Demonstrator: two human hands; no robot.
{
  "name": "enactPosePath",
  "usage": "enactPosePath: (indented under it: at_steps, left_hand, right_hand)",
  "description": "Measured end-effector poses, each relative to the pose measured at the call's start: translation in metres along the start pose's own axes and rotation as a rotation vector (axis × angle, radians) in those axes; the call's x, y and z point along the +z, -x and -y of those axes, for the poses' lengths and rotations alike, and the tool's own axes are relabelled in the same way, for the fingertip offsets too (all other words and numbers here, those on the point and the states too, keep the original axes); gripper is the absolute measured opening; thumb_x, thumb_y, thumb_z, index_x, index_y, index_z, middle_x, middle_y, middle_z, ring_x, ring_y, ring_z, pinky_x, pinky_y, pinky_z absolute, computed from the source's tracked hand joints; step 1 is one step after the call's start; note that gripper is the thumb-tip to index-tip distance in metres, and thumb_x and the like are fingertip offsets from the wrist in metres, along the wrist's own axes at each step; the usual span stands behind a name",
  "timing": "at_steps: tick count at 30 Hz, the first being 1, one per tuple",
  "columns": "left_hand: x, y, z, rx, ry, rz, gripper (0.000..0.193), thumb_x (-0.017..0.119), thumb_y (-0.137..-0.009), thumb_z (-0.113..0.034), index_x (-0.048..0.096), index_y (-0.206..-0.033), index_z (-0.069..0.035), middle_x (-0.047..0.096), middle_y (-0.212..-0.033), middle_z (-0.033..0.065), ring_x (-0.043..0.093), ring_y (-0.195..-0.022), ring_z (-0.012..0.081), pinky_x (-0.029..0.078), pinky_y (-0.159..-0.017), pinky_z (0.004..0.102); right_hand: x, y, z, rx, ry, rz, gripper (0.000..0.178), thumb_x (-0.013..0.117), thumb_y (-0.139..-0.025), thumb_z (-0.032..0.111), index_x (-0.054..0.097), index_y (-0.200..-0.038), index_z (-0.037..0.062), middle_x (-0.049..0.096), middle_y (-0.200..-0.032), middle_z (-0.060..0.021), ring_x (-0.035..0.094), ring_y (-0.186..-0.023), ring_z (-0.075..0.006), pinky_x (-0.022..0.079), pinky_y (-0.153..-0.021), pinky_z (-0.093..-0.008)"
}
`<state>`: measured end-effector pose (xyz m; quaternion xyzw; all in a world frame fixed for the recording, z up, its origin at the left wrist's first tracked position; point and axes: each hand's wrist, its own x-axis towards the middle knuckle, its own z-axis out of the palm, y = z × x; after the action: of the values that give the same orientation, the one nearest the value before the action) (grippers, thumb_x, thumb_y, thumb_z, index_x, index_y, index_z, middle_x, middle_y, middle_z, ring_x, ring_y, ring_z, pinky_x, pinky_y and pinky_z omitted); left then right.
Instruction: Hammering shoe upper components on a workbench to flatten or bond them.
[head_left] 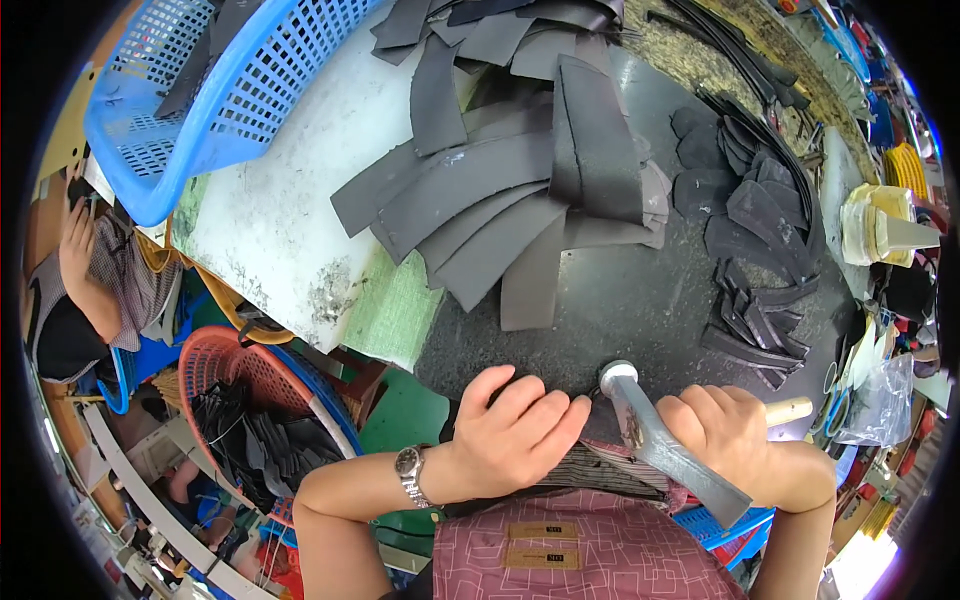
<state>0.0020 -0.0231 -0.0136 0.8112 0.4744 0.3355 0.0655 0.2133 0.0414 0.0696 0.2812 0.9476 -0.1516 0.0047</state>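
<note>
My right hand (715, 430) is closed round the pale wooden handle of a hammer (668, 450). The hammer's round grey face lies by the near edge of the dark work surface (640, 300), and its flat wedge end points down toward my apron. To its left, my left hand (515, 430) is closed at the same edge, fingers curled down; what they hold, if anything, is hidden. Beyond both hands lies a fanned heap of dark grey leather-like strips (480, 200). Smaller curved dark pieces (765, 210) are heaped to the right.
A blue plastic basket (250, 100) stands at the far left of the table. Below it, a red basket (210, 350) holds dark pieces. A container with a brush-like tool (885, 228) is at right. Another person's arm (90, 290) shows at left.
</note>
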Motion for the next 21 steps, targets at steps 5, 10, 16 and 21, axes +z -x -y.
enactPosePath:
  at_steps: [5,10,16,21]
  left_hand:
    - [0.006,0.003,-0.006,0.045,-0.062,-0.044,0.021,0.065,-0.063,-0.013,0.070,-0.083,-0.012,0.055,-0.079,-0.0039,0.051,-0.072,0.0127,0.037,-0.087,0.0357]
    - [0.003,-0.003,-0.010,0.093,-0.081,0.031,0.019,0.065,-0.066,-0.014,0.068,-0.083,-0.007,0.056,-0.082,0.0006,0.053,-0.078,0.0151,0.040,-0.085,0.0358]
    - [-0.007,0.001,-0.015,0.158,0.016,0.209,0.032,0.055,-0.073,-0.014,0.064,-0.097,0.006,0.047,-0.073,0.0032,0.046,-0.067,0.0163,0.040,-0.064,0.0288]
    - [-0.003,0.005,-0.025,0.198,-0.048,0.239,0.033,0.053,-0.072,-0.013,0.065,-0.096,0.006,0.040,-0.064,0.0003,0.039,-0.058,0.0137,0.030,-0.053,0.0268]
  right_hand:
    - [-0.005,-0.007,-0.014,-0.086,-0.084,0.025,0.029,0.059,-0.063,0.021,0.050,-0.086,0.0046,0.039,-0.062,-0.0011,0.048,-0.045,-0.0131,0.038,-0.040,-0.0269]
    - [-0.014,-0.013,-0.007,-0.110,0.014,0.057,0.029,0.057,-0.064,0.022,0.053,-0.087,0.0045,0.041,-0.064,0.0000,0.047,-0.048,-0.0116,0.035,-0.041,-0.0252]
    - [-0.003,-0.009,-0.003,-0.136,0.060,0.016,0.027,0.057,-0.064,0.021,0.053,-0.086,0.0061,0.040,-0.063,0.0012,0.046,-0.047,-0.0110,0.035,-0.041,-0.0241]
    - [-0.005,-0.022,-0.009,-0.100,-0.084,-0.001,0.027,0.059,-0.067,0.021,0.051,-0.089,0.0070,0.041,-0.063,0.0007,0.049,-0.048,-0.0123,0.038,-0.040,-0.0279]
